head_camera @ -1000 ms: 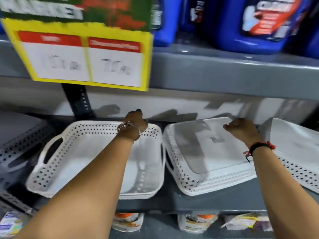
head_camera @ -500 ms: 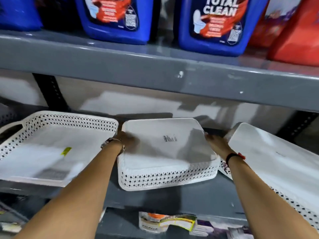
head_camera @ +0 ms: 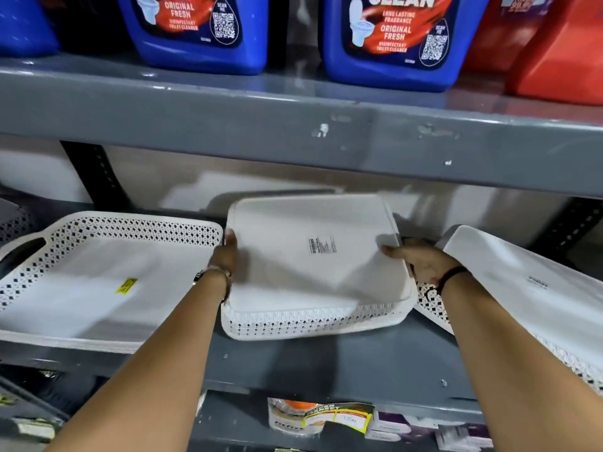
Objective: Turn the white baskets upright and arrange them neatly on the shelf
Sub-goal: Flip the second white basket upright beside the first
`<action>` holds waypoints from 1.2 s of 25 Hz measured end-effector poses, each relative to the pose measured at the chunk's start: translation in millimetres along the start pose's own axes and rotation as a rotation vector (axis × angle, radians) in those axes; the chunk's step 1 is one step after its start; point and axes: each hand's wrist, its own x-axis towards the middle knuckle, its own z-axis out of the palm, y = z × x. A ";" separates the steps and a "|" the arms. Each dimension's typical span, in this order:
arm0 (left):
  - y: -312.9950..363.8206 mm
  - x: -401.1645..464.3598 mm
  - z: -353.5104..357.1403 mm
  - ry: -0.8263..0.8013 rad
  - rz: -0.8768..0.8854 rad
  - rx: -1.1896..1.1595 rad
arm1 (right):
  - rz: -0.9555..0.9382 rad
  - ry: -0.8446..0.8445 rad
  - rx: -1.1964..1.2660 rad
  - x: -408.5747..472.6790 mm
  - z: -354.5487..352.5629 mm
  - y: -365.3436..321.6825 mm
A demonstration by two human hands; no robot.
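An upside-down white perforated basket (head_camera: 303, 275) sits in the middle of the grey shelf (head_camera: 326, 360), its flat bottom with a small barcode label facing up and its far side raised. My left hand (head_camera: 226, 252) grips its left side, and my right hand (head_camera: 414, 261) grips its right side. To the left stands an upright white basket (head_camera: 98, 288) with a yellow sticker inside. Another upside-down white basket (head_camera: 528, 288) lies tilted at the right, partly behind my right forearm.
A grey shelf board (head_camera: 293, 135) runs close above the baskets, carrying blue toilet-cleaner jugs (head_camera: 391, 40) and a red container (head_camera: 561, 50). Packaged goods (head_camera: 326, 419) sit on the lower shelf. A dark perforated upright (head_camera: 94, 174) stands behind the left basket.
My left hand left the upright basket and took the middle basket's left side. Both hands now hold that basket and its far side has lifted. The view shifted right.
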 end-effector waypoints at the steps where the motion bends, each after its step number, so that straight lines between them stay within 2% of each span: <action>1: 4.1 -1.6 -1.5 -0.016 -0.001 -0.097 | -0.067 -0.035 0.106 -11.6 -2.5 -11.9; 4: 27.4 -3.3 -7.1 -0.198 -0.025 -0.521 | -0.174 -0.015 0.454 -43.2 -19.4 -42.5; 6: 38.2 -1.2 -14.5 -0.257 0.019 -0.617 | -0.174 0.017 0.597 -55.2 -32.2 -46.4; 7: 40.4 1.4 -21.1 -0.240 0.039 -0.586 | -0.139 0.059 0.570 -56.6 -39.1 -40.2; 10: 36.3 4.8 -40.2 -0.198 0.120 -0.255 | -0.013 0.090 0.205 -69.8 -40.8 -20.0; 12: 34.0 -2.6 -45.5 -0.245 0.148 0.014 | 0.096 0.112 -0.069 -72.4 -38.6 -6.0; 15: 36.2 -21.0 -46.1 -0.320 0.124 0.235 | 0.182 0.213 -0.421 -70.8 -32.6 3.7; 23: 31.7 -24.2 -42.7 -0.166 0.054 0.473 | 0.241 0.326 -0.717 -67.7 -11.8 16.6; 26: 20.7 -18.7 -36.5 -0.155 0.131 0.781 | 0.288 0.375 -0.758 -67.6 -0.1 19.6; 30: 16.8 -17.4 -32.5 -0.193 0.076 0.932 | 0.332 0.347 -0.805 -68.7 -0.1 25.8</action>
